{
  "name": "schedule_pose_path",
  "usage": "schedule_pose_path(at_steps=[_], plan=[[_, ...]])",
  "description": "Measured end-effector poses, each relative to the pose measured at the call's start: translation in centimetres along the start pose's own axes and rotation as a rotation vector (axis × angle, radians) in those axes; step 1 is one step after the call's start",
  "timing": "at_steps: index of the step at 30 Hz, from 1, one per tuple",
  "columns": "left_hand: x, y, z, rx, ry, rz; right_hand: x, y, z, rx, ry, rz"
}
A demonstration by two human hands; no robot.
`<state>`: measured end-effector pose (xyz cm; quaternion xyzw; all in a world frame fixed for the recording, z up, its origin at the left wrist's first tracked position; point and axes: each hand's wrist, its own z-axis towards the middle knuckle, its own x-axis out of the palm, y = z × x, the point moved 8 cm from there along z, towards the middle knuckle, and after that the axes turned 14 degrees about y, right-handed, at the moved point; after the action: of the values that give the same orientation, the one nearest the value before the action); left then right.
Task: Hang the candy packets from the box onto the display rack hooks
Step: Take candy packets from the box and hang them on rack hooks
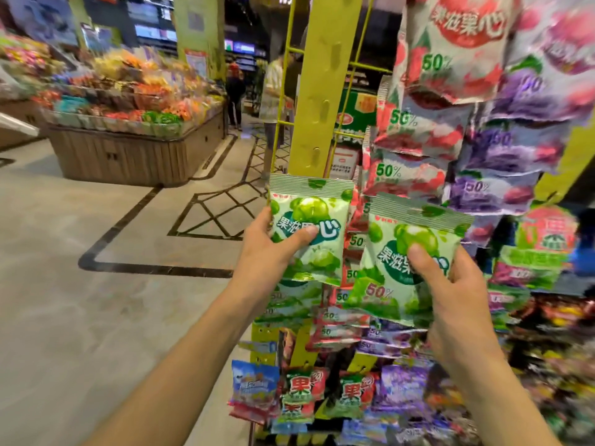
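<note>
1. At the far left, outside the task, a round bulk display bin (135, 149) with a ribbed wooden-looking skirt carries heaps of bright wrapped sweets. The floor around it is pale polished stone with dark inlaid lines.

2. The person's left hand (273, 249) holds a green candy packet (309, 233) upright in front of the yellow rack post (322, 91). The thumb lies across the packet's printed face and the fingers curl behind it, so it is pinched flat. The packet is a glossy crinkled film pouch, roughly square, with a ribbed heat-sealed top strip. It is not on a hook yet.

3. The rack post is painted metal, flat-faced, punched with a column of slots. A thin yellow wire grid runs beside it.

4. The right hand (450, 284) grips a second green packet (409, 259), tilted slightly, thumb on the front and fingers wrapped round its right edge. It too is off the rack.

5. To the right, red packets (415, 130) and purple packets (502, 146) already hang in overlapping columns, foil-shiny and wrinkled. A few green ones hang low beneath the left hand. The hooks themselves are hidden.

6. By this showing, the work seems well advanced: much is hung, at least two packets remain in hand. The box is out of view, so what is left cannot be told.
</note>
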<state>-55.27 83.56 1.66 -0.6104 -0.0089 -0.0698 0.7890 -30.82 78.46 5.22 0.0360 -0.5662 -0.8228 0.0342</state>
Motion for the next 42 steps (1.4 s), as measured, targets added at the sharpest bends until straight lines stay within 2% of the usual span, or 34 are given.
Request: schedule_pose_path(at_steps=[7,20,23,31,36,42], plan=[[0.8,-1.7,1.3,0.032,-0.030,0.096,-0.8,0.5,-0.5,-0.010,-0.012,-0.012],[-1.2,2.2,-0.1,-0.053,-0.156,0.186,0.4,-0.8,-1.4,-0.025,0.097,0.016],[-1.2,2.3,-0.6,-0.062,-0.174,0.278,1.2,-1.0,-1.7,-0.010,0.116,0.027],[-0.8,0.4,-2.9,0.135,-0.203,0.563,1.6,-1.3,-1.4,-0.006,0.135,-0.004],[-2.0,0.2,-2.9,0.175,-0.296,0.826,2.3,-0.3,-1.1,-0.018,0.175,0.001],[-3.9,1.8,-3.8,0.126,-0.351,0.775,3.2,1.1,-0.3,-0.041,0.156,-0.006]])
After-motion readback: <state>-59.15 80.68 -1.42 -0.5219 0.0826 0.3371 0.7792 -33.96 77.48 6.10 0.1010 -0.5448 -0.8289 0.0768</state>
